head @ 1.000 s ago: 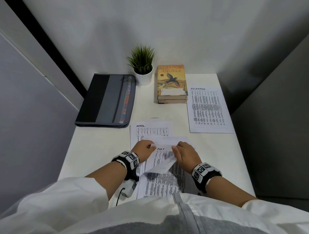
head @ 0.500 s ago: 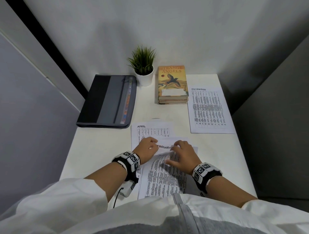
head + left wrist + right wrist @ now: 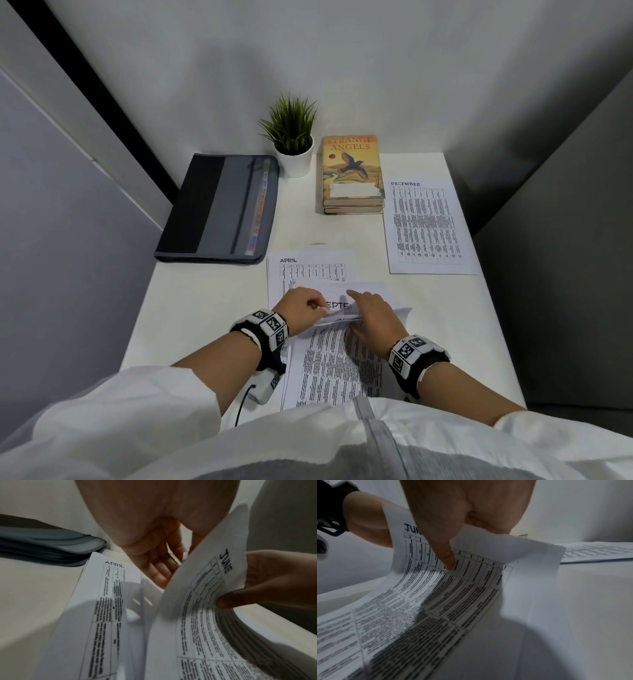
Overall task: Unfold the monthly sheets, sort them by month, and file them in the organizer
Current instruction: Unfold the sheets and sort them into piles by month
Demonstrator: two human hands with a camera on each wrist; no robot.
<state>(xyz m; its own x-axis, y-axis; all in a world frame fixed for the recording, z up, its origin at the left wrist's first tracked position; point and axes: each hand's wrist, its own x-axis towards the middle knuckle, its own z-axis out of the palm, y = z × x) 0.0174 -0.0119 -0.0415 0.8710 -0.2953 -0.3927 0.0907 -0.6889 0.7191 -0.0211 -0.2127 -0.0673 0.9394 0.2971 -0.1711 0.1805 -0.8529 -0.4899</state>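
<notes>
While the stack of monthly sheets (image 3: 334, 363) lies at the near edge of the tabletop (image 3: 205, 308), both hands work at its far end. The left hand (image 3: 303, 310) has its grip closed on the lifted top edge of the sheet headed JUNE (image 3: 205, 601), thumb on one face and fingers behind. The right hand (image 3: 371, 317) has its thumb (image 3: 448, 559) pressed on the printed face of that sheet with fingers behind it, so its grip reads as a light pinch on the same paper. Under the raised edge, a sheet whose heading begins SEPTE (image 3: 339, 305) shows in the head view, and the APRIL sheet (image 3: 310, 270) sticks out beyond the stack. Further off to the right, the DECEMBER sheet (image 3: 426, 226) lies alone, flat and unfolded. At the far left the organizer (image 3: 219, 209) lies shut, with coloured tabs along one side; beside it stand a potted plant (image 3: 293, 137) and a pile of books (image 3: 352, 174).

Judging by this, the sheets seem unfolded and sorting is barely begun: one sheet is set aside, the rest are being leafed through, and nothing is filed yet.
</notes>
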